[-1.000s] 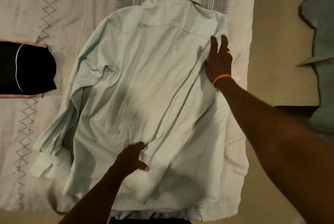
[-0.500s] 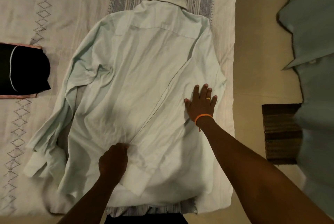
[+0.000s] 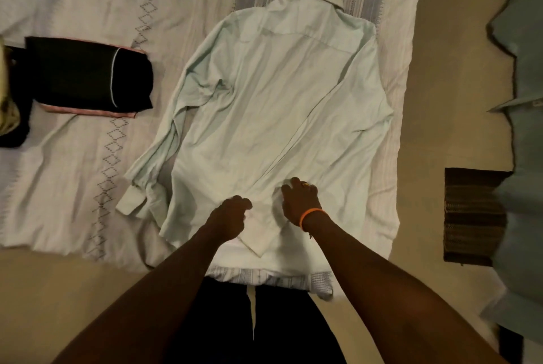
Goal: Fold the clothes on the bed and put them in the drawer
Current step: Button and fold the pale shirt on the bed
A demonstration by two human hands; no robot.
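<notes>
Two curled hands, left hand (image 3: 229, 217), right hand (image 3: 300, 202), pinching creased pale cotton shirt (image 3: 276, 105)

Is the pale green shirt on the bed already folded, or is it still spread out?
Mostly spread: the pale green shirt lies flat, back up, collar away from the person. Only its right sleeve is folded across the back; the other sleeve lies loose alongside.

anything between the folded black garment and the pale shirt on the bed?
Head view: only bare patterned bedsheet lies between the black garment and the shirt, apart from the shirt's own left sleeve.
</notes>
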